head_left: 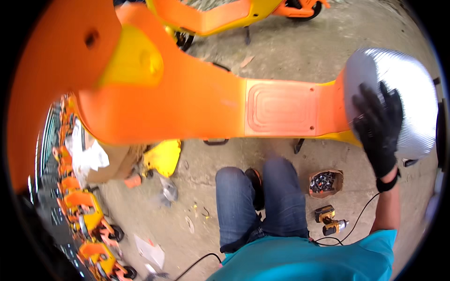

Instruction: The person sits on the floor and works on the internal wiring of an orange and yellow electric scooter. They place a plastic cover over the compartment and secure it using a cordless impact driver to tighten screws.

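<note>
The scooter seat is a large rounded pad wrapped in shiny silver covering with a fine ribbed sheen, and it sits at the rear end of an orange scooter body, at the right of the view. The right hand, in a black glove, lies flat on the seat's near left side with its fingers spread, pressing on the cover rather than gripping it. The left hand is not in view.

Just left of the seat, the scooter's flat footboard shows a raised rectangular pattern in orange, with yellow trim along the lower edge under the seat. The front column of the scooter rises toward the camera, orange with a yellow panel.

Below, the person's legs in blue jeans stand on a concrete floor. Near the right leg sits a small cardboard box of dark metal parts, and beside it a yellow and black power tool lies on the floor with a black cable running by. A second orange and yellow scooter stands at the top, and a row of more scooters lines the left edge.
</note>
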The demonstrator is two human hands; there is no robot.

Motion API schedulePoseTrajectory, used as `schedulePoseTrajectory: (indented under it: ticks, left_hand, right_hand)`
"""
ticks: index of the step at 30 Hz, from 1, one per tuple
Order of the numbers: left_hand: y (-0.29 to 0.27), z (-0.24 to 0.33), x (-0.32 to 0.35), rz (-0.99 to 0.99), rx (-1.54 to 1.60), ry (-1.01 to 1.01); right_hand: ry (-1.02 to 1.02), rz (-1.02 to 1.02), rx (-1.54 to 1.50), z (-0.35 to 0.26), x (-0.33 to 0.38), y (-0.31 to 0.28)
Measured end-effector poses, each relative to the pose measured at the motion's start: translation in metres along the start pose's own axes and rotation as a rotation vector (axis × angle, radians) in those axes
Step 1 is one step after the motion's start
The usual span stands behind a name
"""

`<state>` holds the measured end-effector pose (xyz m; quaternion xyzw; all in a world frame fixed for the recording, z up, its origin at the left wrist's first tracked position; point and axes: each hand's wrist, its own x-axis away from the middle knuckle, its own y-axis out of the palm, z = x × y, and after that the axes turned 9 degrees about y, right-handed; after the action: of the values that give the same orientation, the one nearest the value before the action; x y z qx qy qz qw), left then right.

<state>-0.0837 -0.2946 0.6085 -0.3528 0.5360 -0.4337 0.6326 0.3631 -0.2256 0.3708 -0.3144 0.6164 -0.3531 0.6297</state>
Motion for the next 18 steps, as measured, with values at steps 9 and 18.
schedulePoseTrajectory:
  ticks: [9,18]
  left_hand:
    - [-0.079,-0.010,-0.016,-0.287,0.001,0.231]
    - [-0.078,0.032,-0.077,-0.618,0.572,-0.380]
  right_hand:
    - [0.289,-0.160,-0.613,0.006,-0.028,-0.031]
    - [0.826,-0.494,0.174,0.114,-0.008,-0.014]
